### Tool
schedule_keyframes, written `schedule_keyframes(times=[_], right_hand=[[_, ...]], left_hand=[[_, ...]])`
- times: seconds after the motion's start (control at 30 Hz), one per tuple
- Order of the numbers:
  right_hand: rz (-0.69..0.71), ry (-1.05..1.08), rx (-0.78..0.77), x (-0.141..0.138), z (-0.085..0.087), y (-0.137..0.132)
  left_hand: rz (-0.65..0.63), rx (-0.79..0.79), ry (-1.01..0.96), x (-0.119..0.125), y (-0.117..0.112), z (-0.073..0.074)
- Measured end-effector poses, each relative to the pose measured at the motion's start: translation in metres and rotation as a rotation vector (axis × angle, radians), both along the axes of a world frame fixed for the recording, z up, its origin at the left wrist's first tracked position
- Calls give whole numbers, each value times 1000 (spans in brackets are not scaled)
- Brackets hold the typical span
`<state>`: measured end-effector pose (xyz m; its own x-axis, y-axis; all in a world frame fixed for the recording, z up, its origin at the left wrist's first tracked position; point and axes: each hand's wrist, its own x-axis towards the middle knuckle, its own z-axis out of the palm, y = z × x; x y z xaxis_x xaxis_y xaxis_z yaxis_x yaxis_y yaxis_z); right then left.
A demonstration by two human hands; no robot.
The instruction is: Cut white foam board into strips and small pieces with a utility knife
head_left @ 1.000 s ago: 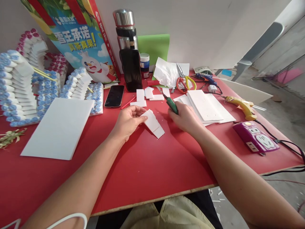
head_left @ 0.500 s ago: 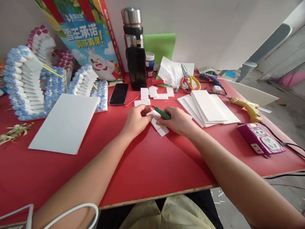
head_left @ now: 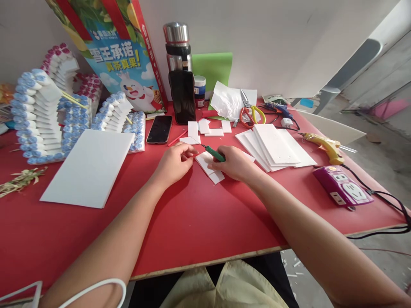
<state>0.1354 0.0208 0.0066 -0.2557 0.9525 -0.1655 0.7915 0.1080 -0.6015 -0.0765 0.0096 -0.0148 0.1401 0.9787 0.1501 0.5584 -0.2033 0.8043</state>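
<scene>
My right hand [head_left: 233, 162] is closed around a green-handled craft knife [head_left: 215, 153], whose thin tip points up and to the left. Under that hand lies a small white foam board piece [head_left: 205, 162] with cut lines across it, flat on the red table [head_left: 199, 222]. My left hand [head_left: 176, 164] rests just left of the piece and apart from it, fingers loosely bent with a gap to the thumb. Beyond the hands are several small white rectangles [head_left: 214, 132] and a red pencil-like stick [head_left: 177, 138].
White sheets [head_left: 276, 147] are stacked at right, near scissors [head_left: 246, 105], a yellow glue gun [head_left: 326, 145] and a purple power strip [head_left: 342, 186]. A large white board [head_left: 90, 169], a phone [head_left: 159, 129] and blue-white models [head_left: 38, 115] lie left. A steel flask [head_left: 176, 38] stands behind.
My left hand has moved left, off the white piece, and its fingers have loosened. My right hand still holds the knife over the piece. The view has shifted slightly.
</scene>
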Motion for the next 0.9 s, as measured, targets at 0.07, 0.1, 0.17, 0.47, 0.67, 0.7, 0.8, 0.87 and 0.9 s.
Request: schedule_keyframes(times=[0.07, 0.1, 0.17, 0.47, 0.67, 0.7, 0.8, 0.87, 0.9], right_hand=[[3, 7, -7, 0, 0, 0], [5, 10, -8, 0, 0, 1], [12, 10, -4, 0, -1, 1], [41, 113, 2, 2, -5, 2], [36, 96, -22, 3, -5, 4], [40, 98, -21, 3, -5, 4], [51, 105, -17, 4, -5, 4], [55, 101, -17, 4, -5, 4], [57, 98, -17, 4, -5, 4]], left_hand=[[19, -36, 51, 0, -1, 3], [13, -50, 66, -1, -1, 3], [-27, -52, 67, -2, 0, 3], [-217, 168, 86, -6, 6, -5], [-197, 188, 112, -6, 8, -7], [-190, 192, 125, -6, 8, -7], [-186, 194, 112, -8, 9, -7], [-196, 183, 74, -9, 10, -8], [-197, 175, 52, -9, 11, -9]])
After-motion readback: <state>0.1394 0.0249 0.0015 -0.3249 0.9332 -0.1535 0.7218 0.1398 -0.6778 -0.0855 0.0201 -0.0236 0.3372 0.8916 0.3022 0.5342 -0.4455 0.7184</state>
